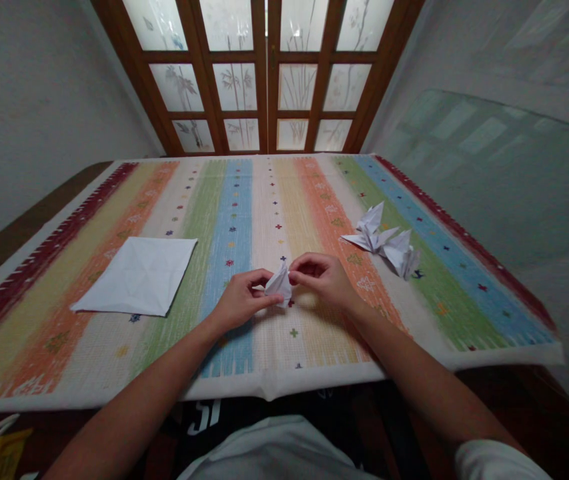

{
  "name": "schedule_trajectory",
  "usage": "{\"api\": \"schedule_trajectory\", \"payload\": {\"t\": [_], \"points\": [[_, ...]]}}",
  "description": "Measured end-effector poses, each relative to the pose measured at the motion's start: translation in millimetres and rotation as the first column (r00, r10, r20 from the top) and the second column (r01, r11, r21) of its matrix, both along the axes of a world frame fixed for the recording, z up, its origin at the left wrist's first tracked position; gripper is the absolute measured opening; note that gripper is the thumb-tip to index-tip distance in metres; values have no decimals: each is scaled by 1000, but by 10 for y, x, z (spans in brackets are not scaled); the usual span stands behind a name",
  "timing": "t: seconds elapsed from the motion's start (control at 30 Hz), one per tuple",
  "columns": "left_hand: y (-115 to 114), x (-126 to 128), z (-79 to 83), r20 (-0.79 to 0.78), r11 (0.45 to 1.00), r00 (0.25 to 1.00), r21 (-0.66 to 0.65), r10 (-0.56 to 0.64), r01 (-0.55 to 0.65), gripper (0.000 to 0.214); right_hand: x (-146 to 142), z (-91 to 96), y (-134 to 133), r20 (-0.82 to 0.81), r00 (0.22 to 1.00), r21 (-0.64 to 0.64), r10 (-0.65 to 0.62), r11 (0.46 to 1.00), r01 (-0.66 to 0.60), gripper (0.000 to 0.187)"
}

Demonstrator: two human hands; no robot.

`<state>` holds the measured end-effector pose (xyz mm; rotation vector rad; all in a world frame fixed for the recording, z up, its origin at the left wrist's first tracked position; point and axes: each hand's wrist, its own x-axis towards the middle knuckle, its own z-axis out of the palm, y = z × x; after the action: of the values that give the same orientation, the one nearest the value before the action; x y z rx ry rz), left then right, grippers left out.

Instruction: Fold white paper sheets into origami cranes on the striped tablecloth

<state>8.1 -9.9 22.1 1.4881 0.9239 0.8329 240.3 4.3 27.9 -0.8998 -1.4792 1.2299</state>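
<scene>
Small folded white paper point(279, 283), narrowing to a point at the top, up in the air just above the striped cloth point(264, 385) near the middle of the desk point(29, 223). Left hand point(241, 300) on one side of it, right hand point(324, 280) on the other, the fingers point(260, 280) of both clamped on the paper from either side, the two sets of fingertips close together at the fold. Both forearms angled in over the near edge of the desk, wrists well inside that edge.

Between the hands and the cloth's white near hem, a wide stretch of pale and blue stripes dotted with small stitched crosses. Toward the far edge, a longer run of the same stripes, the hands well apart from that edge.

Off to the left, well apart from the left hand, a flat creased square of white paper point(137, 275), lying with one corner pointing toward the cloth's left border. Off to the right, near the right hand but not touching it, two folded paper cranes point(379, 239), lying close together on the orange and green stripes. Just beyond the far edge, wooden doors with frosted glass panes point(264, 80); a plain wall point(39, 120) along the left side.
</scene>
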Motion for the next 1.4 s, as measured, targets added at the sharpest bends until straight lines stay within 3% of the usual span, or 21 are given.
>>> {"api": "schedule_trajectory", "payload": {"t": [0.33,0.7,1.03,1.27,1.4], "points": [[-6,-4,-19,-39,998,999,69,19,-16,30,7,-60,30,-42,999,-67,21,997,-24,27],[-13,-4,-7,-79,995,997,103,-1,10,25,-4,-80,38,-97,994,-110,48,992,-59,34],[-27,16,19,-145,982,989,190,14,14,19,-22,-99,37,-210,975,-309,70,942,-134,39],[-31,16,12,-112,986,994,169,9,10,23,-80,-86,2,-217,974,-243,67,963,-120,57],[-27,13,0,-99,987,995,160,25,-9,25,-85,-64,-5,-178,978,-183,104,974,-137,58]]}}
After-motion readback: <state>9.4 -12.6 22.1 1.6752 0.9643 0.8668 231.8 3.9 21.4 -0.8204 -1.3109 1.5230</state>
